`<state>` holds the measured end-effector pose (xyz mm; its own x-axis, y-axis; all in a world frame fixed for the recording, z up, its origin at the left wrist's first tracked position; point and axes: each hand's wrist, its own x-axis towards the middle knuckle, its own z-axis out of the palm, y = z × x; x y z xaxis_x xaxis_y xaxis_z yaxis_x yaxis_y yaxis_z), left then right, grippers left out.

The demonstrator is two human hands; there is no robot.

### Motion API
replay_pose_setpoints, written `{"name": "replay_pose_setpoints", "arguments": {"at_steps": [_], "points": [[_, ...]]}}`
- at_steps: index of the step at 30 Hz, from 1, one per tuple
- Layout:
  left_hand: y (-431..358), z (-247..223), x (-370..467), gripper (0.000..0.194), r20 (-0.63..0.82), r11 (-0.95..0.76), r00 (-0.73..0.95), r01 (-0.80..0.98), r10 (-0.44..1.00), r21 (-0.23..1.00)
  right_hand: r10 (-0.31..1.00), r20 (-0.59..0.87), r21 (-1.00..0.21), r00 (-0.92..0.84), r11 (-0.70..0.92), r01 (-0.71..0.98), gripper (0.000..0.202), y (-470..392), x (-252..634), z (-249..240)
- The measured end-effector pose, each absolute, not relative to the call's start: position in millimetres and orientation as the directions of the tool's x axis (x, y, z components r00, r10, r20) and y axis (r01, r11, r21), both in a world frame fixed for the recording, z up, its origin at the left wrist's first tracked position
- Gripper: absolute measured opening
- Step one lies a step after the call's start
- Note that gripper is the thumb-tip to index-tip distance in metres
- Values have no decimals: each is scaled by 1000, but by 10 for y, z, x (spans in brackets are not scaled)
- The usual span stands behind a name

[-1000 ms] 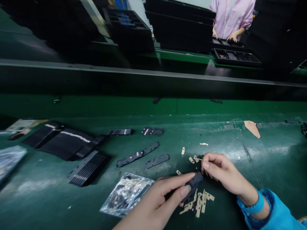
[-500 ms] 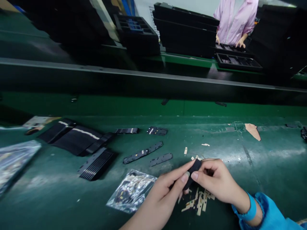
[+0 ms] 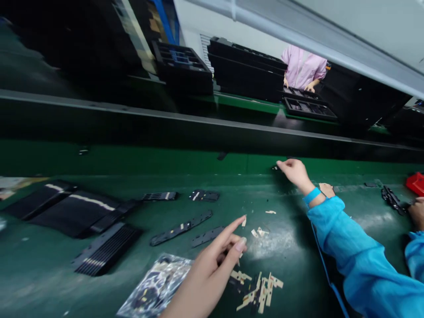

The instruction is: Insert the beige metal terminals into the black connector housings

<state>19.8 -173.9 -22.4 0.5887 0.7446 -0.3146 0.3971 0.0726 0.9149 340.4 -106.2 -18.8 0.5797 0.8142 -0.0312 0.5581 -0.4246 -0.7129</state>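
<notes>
A loose, bright blue sleeve (image 3: pixel 361 251), wrinkled along the right arm, gathered cuff puffed at its end, flat blue wristband (image 3: pixel 312 195) above the right hand (image 3: pixel 294 172), slim blue cord (image 3: pixel 326 267) hanging below the sleeve, left hand (image 3: pixel 217 263) with bare wrist, fingernails reaching past the fingertips.

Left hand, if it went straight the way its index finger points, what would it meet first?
Probably the small beige piece at the index fingertip of the left hand, if low enough; depth is unclear. Beyond it, the right hand lies roughly in line.
</notes>
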Motion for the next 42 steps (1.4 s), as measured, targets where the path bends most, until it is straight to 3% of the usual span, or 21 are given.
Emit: {"name": "replay_pose_setpoints", "arguments": {"at_steps": [5, 12, 15, 18, 21, 24, 28, 34, 41, 42], "points": [[-1747, -239, 196, 63, -340, 21, 622, 462, 705, 887, 672, 50, -547, 739, -601, 583, 22, -968, 4056, -170], [-1815, -240, 191, 50, -319, -19, 646, 459, 694, 888, 705, 113, -461, 700, -586, 666, 22, -1062, 4215, 2], [-1738, -164, 137, 45, -218, -189, 671, 479, 709, 857, 850, 92, -497, 518, -412, 764, 17, -1118, 3758, -29], [-1486, -102, -30, 44, -69, -401, 612, 595, 788, 697, 982, 47, -570, 183, -124, 812, 8, -1295, 3058, -88], [-1242, -91, -249, 34, 10, -486, 566, 700, 825, 523, 997, 33, -603, -64, 71, 795, 3, -1604, 2474, -88], [-1200, -125, -349, 25, 12, -543, 614, 688, 789, 482, 981, -13, -577, -191, 149, 803, 6, -1958, 2204, -69], [-1379, -146, -249, 18, 34, -611, 697, 604, 716, 512, 977, -134, -533, -169, 73, 843, 6, -2407, 2110, -111], [-1579, -98, -99, 8, -63, -717, 909, 365, 411, 594, 983, -177, -530, -45, -57, 846, 15, -2744, 1905, -286], [-1587, -80, -76, 5, -120, -583, 897, 373, 425, 722, 988, -132, -710, -86, -34, 704, 18, -2687, 1931, -312], [-1585, -76, -70, 11, -126, -554, 895, 370, 427, 746, 990, -117, -729, -80, -31, 684, 17, -2682, 1951, -298]]}}
